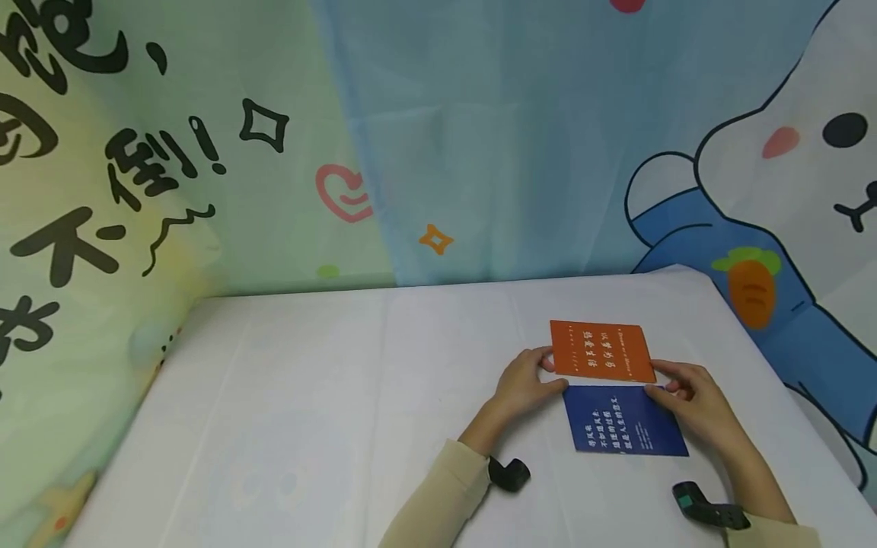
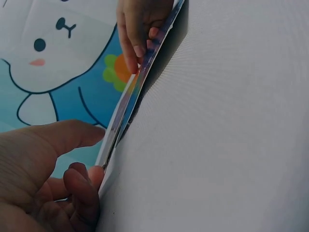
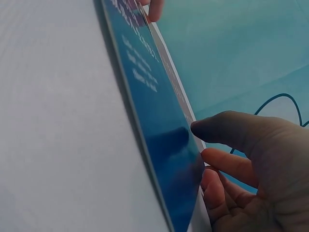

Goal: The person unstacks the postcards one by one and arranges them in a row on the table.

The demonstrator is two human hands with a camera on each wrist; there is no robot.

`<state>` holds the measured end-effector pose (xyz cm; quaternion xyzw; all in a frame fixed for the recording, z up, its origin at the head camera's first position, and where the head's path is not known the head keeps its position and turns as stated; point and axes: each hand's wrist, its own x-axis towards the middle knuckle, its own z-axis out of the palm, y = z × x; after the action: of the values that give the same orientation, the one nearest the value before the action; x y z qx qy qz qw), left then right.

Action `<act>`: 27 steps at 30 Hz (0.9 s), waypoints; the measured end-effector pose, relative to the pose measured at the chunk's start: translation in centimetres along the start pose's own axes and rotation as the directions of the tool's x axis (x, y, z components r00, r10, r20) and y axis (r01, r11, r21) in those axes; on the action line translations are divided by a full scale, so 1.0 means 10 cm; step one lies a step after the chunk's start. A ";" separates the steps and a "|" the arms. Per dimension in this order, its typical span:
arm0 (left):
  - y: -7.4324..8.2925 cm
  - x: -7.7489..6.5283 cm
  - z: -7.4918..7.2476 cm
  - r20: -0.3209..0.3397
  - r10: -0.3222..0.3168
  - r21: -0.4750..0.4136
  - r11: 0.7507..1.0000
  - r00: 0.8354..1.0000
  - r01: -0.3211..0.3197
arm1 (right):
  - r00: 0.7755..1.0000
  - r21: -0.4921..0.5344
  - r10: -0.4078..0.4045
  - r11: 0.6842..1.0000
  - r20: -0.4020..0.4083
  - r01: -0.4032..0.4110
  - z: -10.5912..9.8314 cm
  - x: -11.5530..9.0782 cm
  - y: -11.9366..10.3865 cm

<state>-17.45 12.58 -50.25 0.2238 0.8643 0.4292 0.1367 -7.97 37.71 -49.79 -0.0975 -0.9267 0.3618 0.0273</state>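
Observation:
A blue card [image 1: 617, 420] with white printed writing lies nearest the person, just below an orange card [image 1: 601, 352] with white writing. My left hand [image 1: 526, 387] is at the left side of both: the thumb touches the blue card's upper left corner, and a finger is by the orange card's left edge. On the other side, my right hand [image 1: 699, 402] pinches the blue card's upper right corner, thumb on top. In the right wrist view the blue card [image 3: 154, 111] has a thin shadow along its near edge. How the fingers lie beneath the cards is partly hidden.
A white cloth covers the table [image 1: 301, 411]. Behind it hangs a printed backdrop [image 1: 479, 137] with a cartoon rabbit at right and black writing at left. Dark devices [image 1: 508, 475] are strapped to both wrists below the beige sleeves.

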 end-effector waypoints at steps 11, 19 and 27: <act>0.02 0.00 -0.01 -0.013 -0.014 -0.032 0.999 1.000 0.013 | 1.000 0.010 0.009 1.000 -0.029 -0.008 0.00 0.02 -0.02; 0.00 0.01 0.00 -0.024 -0.021 -0.053 0.998 0.999 0.020 | 0.997 0.011 0.015 1.000 -0.073 -0.015 0.04 0.02 -0.05; 0.00 0.00 0.01 -0.030 -0.016 -0.080 0.997 0.999 0.014 | 0.987 0.046 0.058 0.998 -0.150 -0.052 0.05 0.00 -0.05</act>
<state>-17.42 12.70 -50.32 0.2050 0.8501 0.4658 0.1355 -8.06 37.04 -49.83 -0.1496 -0.9111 0.3734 0.0895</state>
